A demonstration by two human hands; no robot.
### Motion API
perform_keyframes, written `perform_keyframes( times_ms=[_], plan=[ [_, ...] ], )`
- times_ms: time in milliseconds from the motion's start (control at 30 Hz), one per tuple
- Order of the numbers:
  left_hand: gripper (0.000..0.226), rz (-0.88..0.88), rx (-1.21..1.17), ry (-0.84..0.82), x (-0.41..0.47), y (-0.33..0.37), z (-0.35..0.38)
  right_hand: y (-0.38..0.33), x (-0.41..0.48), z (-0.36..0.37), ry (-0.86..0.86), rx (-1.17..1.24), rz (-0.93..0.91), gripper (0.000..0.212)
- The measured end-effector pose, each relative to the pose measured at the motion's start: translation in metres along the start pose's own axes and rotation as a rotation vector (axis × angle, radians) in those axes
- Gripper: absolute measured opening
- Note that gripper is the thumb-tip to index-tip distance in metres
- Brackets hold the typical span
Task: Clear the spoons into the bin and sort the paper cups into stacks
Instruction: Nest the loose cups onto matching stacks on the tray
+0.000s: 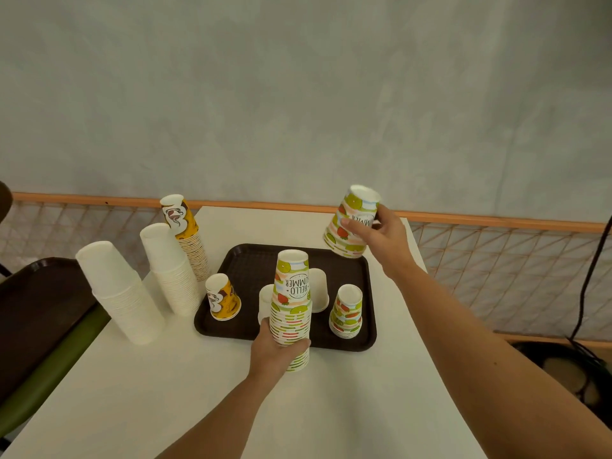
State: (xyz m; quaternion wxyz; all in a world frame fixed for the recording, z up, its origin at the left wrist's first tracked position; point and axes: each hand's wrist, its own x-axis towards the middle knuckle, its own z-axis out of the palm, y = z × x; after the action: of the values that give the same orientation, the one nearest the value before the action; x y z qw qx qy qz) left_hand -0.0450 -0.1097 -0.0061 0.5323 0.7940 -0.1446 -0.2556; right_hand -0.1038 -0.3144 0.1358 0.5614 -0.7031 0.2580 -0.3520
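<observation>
My left hand (pixel 276 351) grips the lower part of a tall stack of upside-down fruit-print cups (pixel 291 293) at the tray's front edge. My right hand (pixel 381 233) holds one upside-down fruit-print cup (pixel 352 223) in the air above the tray's far right corner. On the dark brown tray (pixel 367 336) stand a short fruit-print stack (pixel 346 311), a yellow patterned cup (pixel 223 301) and two white cups (pixel 319 289), partly hidden behind the tall stack. No spoons are in view.
Left of the tray on the white table (pixel 185 376) lean two tall white cup stacks (pixel 121 293) and a yellow patterned stack (pixel 187 236). A second dark tray (pixel 36 303) lies at the left edge. A dark bin (pixel 569 376) and a cable sit lower right.
</observation>
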Motion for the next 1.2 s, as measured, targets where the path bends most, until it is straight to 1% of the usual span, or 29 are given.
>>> perform_keyframes(
  times_ms=[133, 267, 467, 533, 600, 667, 767, 867, 967, 1100, 1133, 1200],
  plan=[
    [0.074, 0.014, -0.026, 0.007, 0.001, 0.002, 0.0, 0.039, -0.016, -0.002, 0.036, -0.145, 0.067, 0.043],
    [0.074, 0.021, -0.034, 0.022, 0.003, 0.005, -0.001, 0.074, -0.031, 0.0, 0.01, -0.206, 0.083, 0.048],
    [0.075, 0.025, -0.019, 0.024, 0.005, 0.008, -0.002, 0.108, -0.049, 0.001, -0.151, -0.28, 0.164, 0.061],
    [0.075, 0.021, -0.019, 0.024, 0.005, 0.008, -0.001, 0.114, -0.053, 0.0, -0.188, -0.313, 0.184, 0.068],
    [0.075, 0.018, -0.015, 0.023, 0.005, 0.008, -0.001, 0.112, -0.053, 0.0, -0.19, -0.33, 0.204, 0.076],
    [0.074, 0.021, -0.002, 0.02, 0.005, 0.009, 0.0, 0.102, -0.049, 0.001, -0.174, -0.325, 0.198, 0.077],
    [0.074, 0.031, 0.01, 0.015, 0.004, 0.013, 0.001, 0.082, -0.041, 0.003, -0.124, -0.323, 0.116, 0.068],
    [0.073, 0.044, 0.017, 0.012, 0.003, 0.017, 0.002, 0.059, -0.034, 0.009, -0.113, -0.378, -0.028, 0.058],
    [0.074, 0.051, 0.016, 0.005, 0.002, 0.02, 0.003, 0.04, -0.032, 0.021, -0.184, -0.351, -0.074, 0.054],
    [0.075, 0.051, 0.031, -0.004, -0.001, 0.022, 0.003, 0.023, -0.039, 0.039, -0.347, -0.27, 0.008, 0.064],
    [0.076, 0.051, 0.033, -0.005, -0.001, 0.023, 0.003, 0.022, -0.04, 0.043, -0.383, -0.276, 0.03, 0.065],
    [0.076, 0.056, 0.036, -0.004, -0.003, 0.025, 0.003, 0.022, -0.043, 0.049, -0.431, -0.278, 0.063, 0.059]
  ],
)
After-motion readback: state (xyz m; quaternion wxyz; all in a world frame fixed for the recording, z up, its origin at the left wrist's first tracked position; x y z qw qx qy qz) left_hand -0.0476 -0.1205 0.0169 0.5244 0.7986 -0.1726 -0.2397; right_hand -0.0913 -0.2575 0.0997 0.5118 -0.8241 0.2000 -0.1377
